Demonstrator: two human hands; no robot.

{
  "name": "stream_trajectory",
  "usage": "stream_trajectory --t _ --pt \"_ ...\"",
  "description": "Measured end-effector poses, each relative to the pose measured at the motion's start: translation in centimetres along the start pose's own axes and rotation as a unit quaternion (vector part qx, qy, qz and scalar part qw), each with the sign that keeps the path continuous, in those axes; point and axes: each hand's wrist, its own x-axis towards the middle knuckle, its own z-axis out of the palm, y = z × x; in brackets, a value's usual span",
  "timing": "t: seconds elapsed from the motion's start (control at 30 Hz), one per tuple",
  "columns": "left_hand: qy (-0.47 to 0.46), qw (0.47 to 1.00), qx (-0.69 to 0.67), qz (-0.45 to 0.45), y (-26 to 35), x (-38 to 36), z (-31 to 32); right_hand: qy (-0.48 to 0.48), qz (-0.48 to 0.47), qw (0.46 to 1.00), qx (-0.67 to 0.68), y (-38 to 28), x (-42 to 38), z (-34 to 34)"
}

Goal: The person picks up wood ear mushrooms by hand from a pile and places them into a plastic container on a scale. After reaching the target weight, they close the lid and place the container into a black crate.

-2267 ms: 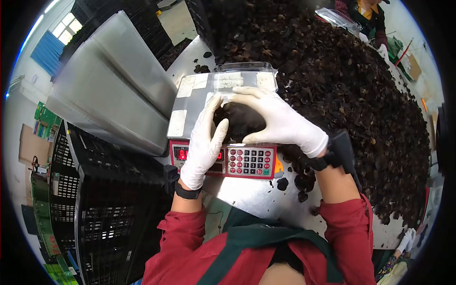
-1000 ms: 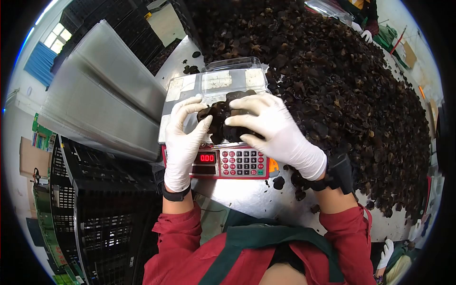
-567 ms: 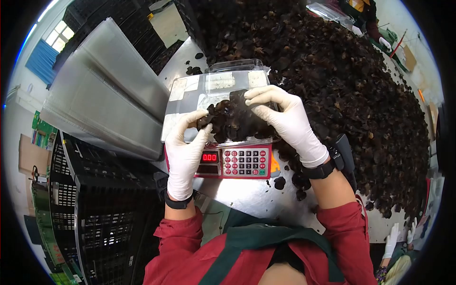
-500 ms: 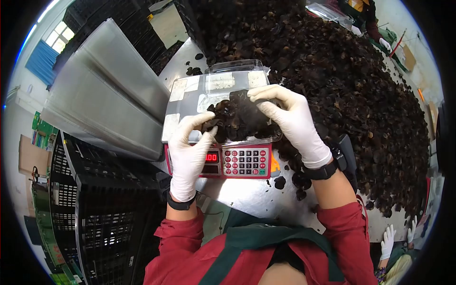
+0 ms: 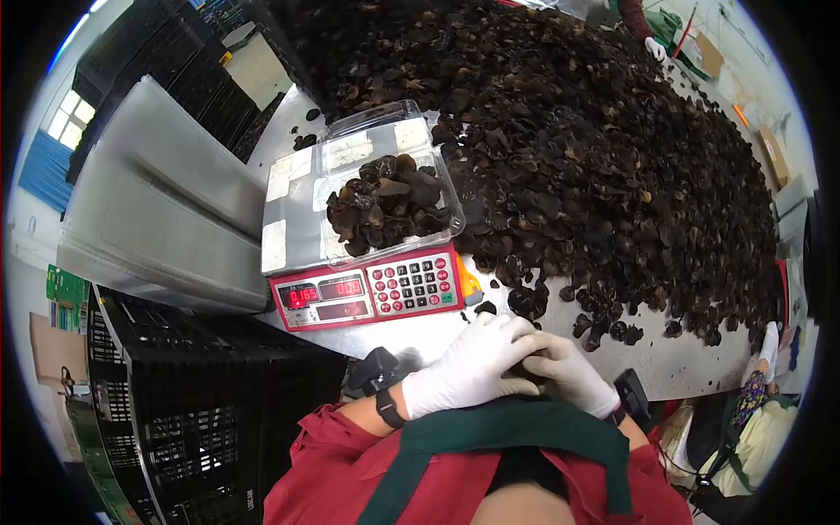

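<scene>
My left hand and my right hand, both in white gloves, are together close to my chest at the table's near edge. Their fingers are curled inward against each other. Something dark shows between them, mostly hidden by the gloves. Beyond them to the left stands a red digital scale, its left display showing about 0.165. On it lies an open clear plastic tray holding a small heap of dark wood ear mushrooms. Neither hand touches the tray or the scale.
A large pile of wood ear mushrooms covers the metal table. Stacked clear plastic trays stand left of the scale, above black crates. A yellow object sits beside the scale. Another person's gloved hand is at far right.
Both hands have left the tray on the scale and come back together near my chest. The mushrooms in the tray are now uncovered. The view has shifted, so the scale appears further left.
</scene>
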Motion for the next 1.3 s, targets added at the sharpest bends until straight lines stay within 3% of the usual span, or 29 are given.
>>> stream_trajectory --t 0.03,0.17,0.23,0.3,0.37,0.43,0.5,0.63,0.7,0.77,0.83,0.9,0.93,1.0,1.03,1.07,1.1,1.13,1.17,1.2,1.23,1.3 --pt "-0.004 1.000 0.002 0.002 0.0 0.1 0.5 0.043 0.051 0.997 0.028 -0.7 -1.8 -0.6" --pt "0.051 0.999 0.018 0.002 -0.7 0.7 0.9 0.271 -0.045 0.958 -0.084 -1.2 -9.7 -5.4" --pt "0.181 0.981 0.062 0.030 -1.7 0.4 -0.5 0.346 -0.070 0.922 -0.160 0.1 -14.6 -9.0" --pt "0.274 0.957 0.093 -0.020 -2.1 0.2 -3.5 0.392 -0.042 0.905 -0.159 1.6 -18.8 -11.4" --pt "0.359 0.908 0.210 -0.046 -3.3 -0.2 -6.9 0.380 0.020 0.875 -0.300 4.3 -22.3 -14.4" --pt "0.399 0.853 0.313 -0.127 -4.5 -1.0 -9.5 0.363 0.028 0.852 -0.377 6.4 -24.4 -15.2" --pt "0.364 0.829 0.372 -0.202 -5.4 -1.4 -11.1 0.414 -0.007 0.843 -0.343 7.6 -24.1 -14.8" --pt "0.307 0.868 0.295 -0.255 -7.6 -1.4 -11.8 0.432 0.003 0.842 -0.323 5.8 -21.2 -12.6" --pt "0.317 0.865 0.336 -0.194 -8.0 -1.7 -12.2 0.420 -0.018 0.841 -0.340 5.4 -20.6 -12.0" --pt "0.377 0.877 0.136 -0.265 -8.1 -2.0 -12.3 0.403 -0.035 0.841 -0.360 4.6 -20.0 -11.6" --pt "0.395 0.880 0.126 -0.231 -8.1 -2.4 -12.8 0.408 -0.064 0.834 -0.367 3.6 -19.3 -11.4" --pt "0.453 0.863 -0.021 -0.224 -7.1 -2.5 -12.9 0.407 -0.083 0.825 -0.385 2.0 -17.9 -10.4" --pt "0.455 0.865 0.034 -0.210 -6.4 -2.4 -12.7 0.409 -0.101 0.813 -0.401 1.1 -17.2 -9.7" --pt "0.443 0.869 0.148 -0.163 -4.6 -2.0 -11.7 0.382 -0.148 0.836 -0.364 0.3 -14.8 -8.6" --pt "0.430 0.872 0.186 -0.139 -2.8 -1.7 -10.5 0.347 -0.166 0.889 -0.250 0.0 -13.2 -7.3" --pt "0.393 0.897 0.174 -0.100 -1.7 -1.4 -8.8 0.303 -0.153 0.912 -0.231 0.1 -11.6 -6.7" --pt "0.351 0.921 0.158 -0.064 -0.7 -1.1 -6.8 0.241 -0.143 0.952 -0.124 -0.1 -10.0 -5.2" --pt "0.268 0.955 0.128 -0.012 0.6 -0.5 -4.9 0.183 -0.120 0.971 -0.096 0.5 -8.5 -4.5" --pt "0.187 0.976 0.100 0.044 1.7 0.1 -3.0 0.109 -0.133 0.984 -0.048 1.7 -6.7 -4.0" --pt "0.110 0.987 0.086 0.077 1.8 0.9 -0.4 0.051 -0.120 0.987 0.090 2.2 -5.7 -2.8" --pt "0.034 0.990 0.074 0.111 1.7 1.3 1.7 0.029 -0.062 0.979 0.191 2.1 -4.8 -1.6" --pt "0.020 0.994 0.020 0.110 1.4 1.8 3.6 0.044 -0.082 0.983 0.157 4.2 -4.2 -1.6"
